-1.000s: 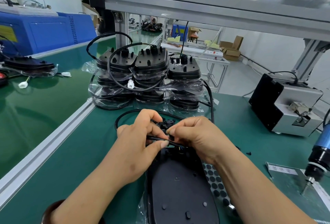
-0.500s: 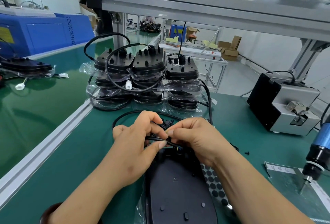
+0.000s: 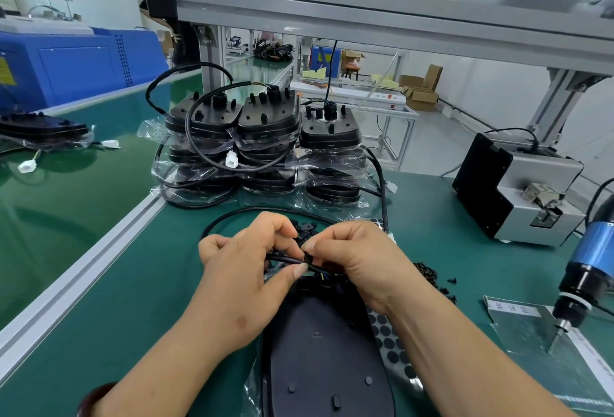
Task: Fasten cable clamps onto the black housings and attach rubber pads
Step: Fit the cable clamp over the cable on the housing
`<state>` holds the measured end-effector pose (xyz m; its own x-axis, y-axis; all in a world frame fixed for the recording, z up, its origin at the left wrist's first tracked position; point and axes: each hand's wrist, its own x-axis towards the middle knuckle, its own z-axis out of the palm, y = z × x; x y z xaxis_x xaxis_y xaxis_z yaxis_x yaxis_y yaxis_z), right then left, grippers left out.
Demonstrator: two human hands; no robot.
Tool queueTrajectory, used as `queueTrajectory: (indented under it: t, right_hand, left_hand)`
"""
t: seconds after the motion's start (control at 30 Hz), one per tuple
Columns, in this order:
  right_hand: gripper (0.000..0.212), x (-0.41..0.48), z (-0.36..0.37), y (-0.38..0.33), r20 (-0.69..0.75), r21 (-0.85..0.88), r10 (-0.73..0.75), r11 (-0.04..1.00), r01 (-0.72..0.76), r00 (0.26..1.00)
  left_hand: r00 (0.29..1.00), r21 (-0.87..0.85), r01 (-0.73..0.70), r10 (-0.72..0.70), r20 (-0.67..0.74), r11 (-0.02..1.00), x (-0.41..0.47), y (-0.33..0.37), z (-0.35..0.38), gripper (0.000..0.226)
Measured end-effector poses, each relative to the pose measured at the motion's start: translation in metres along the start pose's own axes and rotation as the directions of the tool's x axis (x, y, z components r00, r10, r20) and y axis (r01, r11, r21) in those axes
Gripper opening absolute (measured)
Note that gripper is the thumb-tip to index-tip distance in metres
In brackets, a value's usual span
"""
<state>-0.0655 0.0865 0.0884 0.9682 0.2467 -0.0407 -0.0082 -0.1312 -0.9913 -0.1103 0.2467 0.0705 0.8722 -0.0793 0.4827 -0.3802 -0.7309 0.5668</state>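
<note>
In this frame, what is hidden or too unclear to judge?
- Head view: cable clamp mostly covered by right hand and left hand; seating unreadable.
- Black housing: near end cut by bottom edge.
- Rubber pad sheet: partly under right forearm.
- Label print too blurred.

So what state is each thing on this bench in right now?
Left hand: pinching the cable.
Right hand: pressing a small black clamp onto the cable.
Black housing: lying flat, underside up.
Rubber pad sheet: partly tucked under housing.
Electric screwdriver: unheld.
Stacked housings: bagged.

Black housing (image 3: 327, 363) on green table (image 3: 126, 300); black-dotted pad sheet (image 3: 393, 347).
</note>
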Motion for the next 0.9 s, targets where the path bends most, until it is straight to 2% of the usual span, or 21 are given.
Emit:
queueTrajectory:
  t: [0.13,0.37,0.47,0.63,0.9]
  right_hand:
    - [0.019,-0.002,0.001,0.001,-0.033,-0.009,-0.023,1.000,0.023,0.999]
    - [0.012,-0.008,0.001,0.003,-0.036,-0.058,-0.080,0.995,0.077,0.996]
    - [0.011,-0.010,-0.002,0.004,-0.024,-0.084,-0.102,0.991,0.100,0.994]
    - [0.010,-0.012,-0.007,0.005,0.006,-0.098,-0.134,0.986,0.134,0.991]
    - [0.011,-0.012,-0.007,0.007,0.050,-0.117,-0.184,0.975,0.189,0.982]
  left_hand:
    - [1.000,0.005,0.007,-0.007,-0.007,1.000,0.000,0.001,0.001,0.035]
    - [0.999,-0.008,0.041,-0.041,-0.018,0.999,-0.001,-0.005,0.004,0.043]
    - [0.999,-0.059,0.051,-0.052,-0.007,0.997,-0.001,-0.006,0.005,0.039]
    - [0.986,-0.165,0.130,-0.109,0.127,0.978,0.002,-0.007,0.001,0.038]
    - [0.987,-0.275,0.144,-0.117,0.111,0.951,0.004,-0.005,0.000,0.037]
